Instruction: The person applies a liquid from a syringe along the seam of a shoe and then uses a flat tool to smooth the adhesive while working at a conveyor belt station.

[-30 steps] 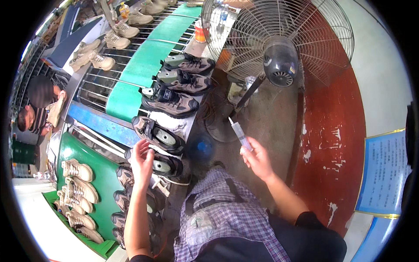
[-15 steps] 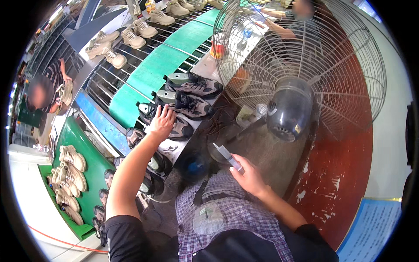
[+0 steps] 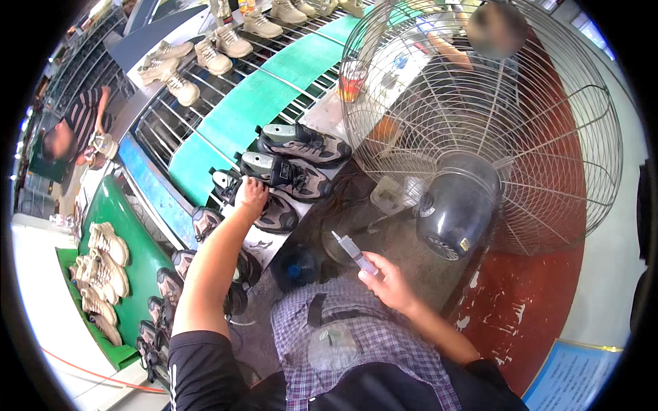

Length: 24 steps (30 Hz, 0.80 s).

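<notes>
My left hand [image 3: 253, 196] is closed on the upper of a dark grey and black sports shoe [image 3: 279, 216]. Its curled fingers cover the lacing, so their exact grip is hidden. A last shows in the shoe's opening. Beyond it two matching shoes with lasts inside lie side by side, a middle shoe [image 3: 296, 179] and a far shoe [image 3: 312, 144]. My right hand [image 3: 389, 282] holds a clear plastic syringe [image 3: 354, 252], its tip pointing up and left, over my checked apron [image 3: 356, 322] and apart from the shoes.
A large caged fan [image 3: 459, 198] stands close on the right. More dark shoes [image 3: 169, 282] line up at left near a green board [image 3: 127, 212] with beige shoes [image 3: 103, 274]. A roller conveyor [image 3: 233, 116] carries beige boots [image 3: 233, 42]. Two people work farther off.
My left hand's fingers, spread over the shoe before, have curled down onto its upper. The right hand with the syringe has hardly moved. The view has shifted slightly.
</notes>
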Each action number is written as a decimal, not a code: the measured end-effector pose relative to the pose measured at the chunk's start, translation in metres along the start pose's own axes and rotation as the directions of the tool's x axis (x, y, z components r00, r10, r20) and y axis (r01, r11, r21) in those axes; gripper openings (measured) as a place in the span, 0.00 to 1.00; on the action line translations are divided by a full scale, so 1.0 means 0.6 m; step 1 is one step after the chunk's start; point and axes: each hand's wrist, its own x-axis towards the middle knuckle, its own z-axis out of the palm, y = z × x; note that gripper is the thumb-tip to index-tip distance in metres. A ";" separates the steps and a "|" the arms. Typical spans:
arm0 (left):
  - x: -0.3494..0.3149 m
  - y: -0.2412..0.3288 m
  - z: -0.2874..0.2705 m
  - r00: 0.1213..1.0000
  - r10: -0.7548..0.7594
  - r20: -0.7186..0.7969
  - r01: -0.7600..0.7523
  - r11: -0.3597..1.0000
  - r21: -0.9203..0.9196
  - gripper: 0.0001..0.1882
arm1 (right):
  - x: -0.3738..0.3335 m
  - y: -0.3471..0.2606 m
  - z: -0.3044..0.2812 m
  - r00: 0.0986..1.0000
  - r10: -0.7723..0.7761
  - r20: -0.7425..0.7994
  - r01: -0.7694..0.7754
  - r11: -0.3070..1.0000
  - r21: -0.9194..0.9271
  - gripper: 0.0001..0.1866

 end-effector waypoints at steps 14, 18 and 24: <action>-0.213 -0.002 -0.240 0.741 -0.080 -0.667 -0.616 0.313 -0.722 0.07 | 0.005 -0.017 0.125 0.971 -0.176 -0.161 0.161 0.982 -0.099 0.25; -0.255 -0.002 -0.203 0.687 -0.112 -0.718 -0.638 0.381 -0.669 0.10 | 0.005 -0.050 0.165 0.964 -0.227 -0.139 0.197 0.959 -0.204 0.24; -0.285 -0.021 -0.161 0.631 -0.185 -0.753 -0.636 0.432 -0.640 0.09 | 0.011 -0.060 0.189 0.974 -0.219 -0.049 0.201 0.949 -0.244 0.25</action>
